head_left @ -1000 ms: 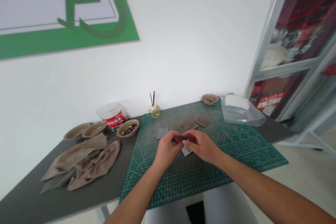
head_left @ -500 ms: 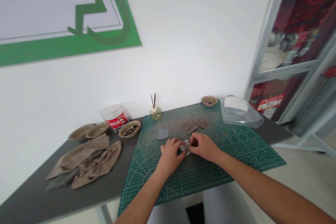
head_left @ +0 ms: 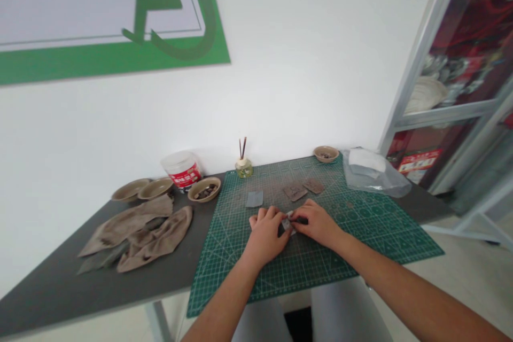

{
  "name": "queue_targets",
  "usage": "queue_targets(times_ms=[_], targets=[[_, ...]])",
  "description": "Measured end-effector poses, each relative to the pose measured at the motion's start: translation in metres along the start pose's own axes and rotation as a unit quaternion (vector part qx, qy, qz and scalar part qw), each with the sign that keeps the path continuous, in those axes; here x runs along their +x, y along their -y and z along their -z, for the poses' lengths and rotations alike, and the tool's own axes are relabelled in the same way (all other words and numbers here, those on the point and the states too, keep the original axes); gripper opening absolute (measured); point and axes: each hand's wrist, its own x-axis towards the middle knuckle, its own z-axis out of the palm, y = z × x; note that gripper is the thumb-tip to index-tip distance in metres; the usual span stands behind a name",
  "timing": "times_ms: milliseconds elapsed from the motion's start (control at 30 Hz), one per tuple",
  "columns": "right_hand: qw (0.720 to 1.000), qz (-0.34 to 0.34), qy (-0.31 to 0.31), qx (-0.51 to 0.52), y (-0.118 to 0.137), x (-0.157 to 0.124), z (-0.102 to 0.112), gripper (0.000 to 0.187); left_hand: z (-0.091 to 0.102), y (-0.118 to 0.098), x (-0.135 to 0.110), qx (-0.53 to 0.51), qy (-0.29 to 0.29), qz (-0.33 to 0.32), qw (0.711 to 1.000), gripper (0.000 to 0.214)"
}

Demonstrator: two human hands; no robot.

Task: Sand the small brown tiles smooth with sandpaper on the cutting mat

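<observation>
Low over the green cutting mat (head_left: 224, 256), both hands meet at a small, pale grey, flat piece (head_left: 287, 224). My left hand (head_left: 266, 232) is closed on its left and near side, thumb and fingers at the edges. On the piece's right side the fingertips of my right hand (head_left: 318, 224) are pinched together. What is between those fingertips, if anything, is hidden. Just beyond my hands lie two brownish flat pieces, one (head_left: 295, 192) with dark marks and another (head_left: 313, 186) beside it. A grey square sheet (head_left: 254, 199) rests farther left.
Brown cloths (head_left: 160, 240) lie on the dark table (head_left: 80, 299) at left. Behind them stand shallow bowls, one bowl (head_left: 204, 190) with dark bits, and a white tub (head_left: 182, 171). A reed diffuser (head_left: 243, 166), another bowl (head_left: 326, 154) and a plastic bag (head_left: 377, 173) line the back.
The camera view has shifted slightly, so everything on the table appears a little to the right and higher. Both hands stay at the pale piece, the right fingertips slightly changed in position.
</observation>
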Motion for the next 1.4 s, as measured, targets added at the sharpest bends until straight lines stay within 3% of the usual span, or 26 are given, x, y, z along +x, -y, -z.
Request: queue_targets(times_ms=[267, 400, 533, 667, 833, 967, 1133, 1300, 1400], targets=[[0.998, 0.048, 0.038, -0.024, -0.002, 0.003, 0.003, 0.009, 0.001, -0.001, 0.0, 0.012, 0.014, 0.021, 1.0, 0.028], [0.999, 0.03, 0.029, -0.016, -0.002, 0.006, 0.005, 0.007, 0.001, 0.0, 0.001, 0.004, 0.015, 0.022, 1.0, 0.027], [0.997, 0.043, 0.059, -0.005, -0.002, 0.007, 0.005, 0.006, 0.001, 0.001, 0.002, -0.005, 0.011, 0.015, 1.0, 0.028], [0.999, 0.015, 0.038, -0.012, -0.001, 0.007, 0.007, 0.004, 0.001, 0.001, 0.002, -0.005, 0.017, 0.02, 1.0, 0.029], [0.996, 0.034, 0.078, -0.003, -0.003, 0.009, 0.011, 0.005, 0.001, 0.001, 0.002, -0.012, 0.018, 0.022, 1.0, 0.027], [0.999, 0.005, 0.048, -0.003, -0.006, 0.011, 0.01, 0.006, 0.001, 0.001, 0.001, -0.014, 0.016, 0.026, 0.999, 0.029], [0.995, 0.038, 0.096, 0.001, -0.008, 0.009, 0.012, 0.008, 0.0, 0.002, 0.001, -0.017, 0.021, 0.035, 0.999, 0.029], [0.997, 0.021, 0.067, -0.007, -0.008, 0.011, 0.01, 0.011, 0.0, 0.003, 0.001, -0.02, 0.017, 0.031, 0.999, 0.029], [0.994, 0.037, 0.101, 0.02, -0.009, 0.011, 0.012, 0.008, 0.0, 0.004, 0.001, -0.024, 0.021, 0.033, 0.999, 0.029]])
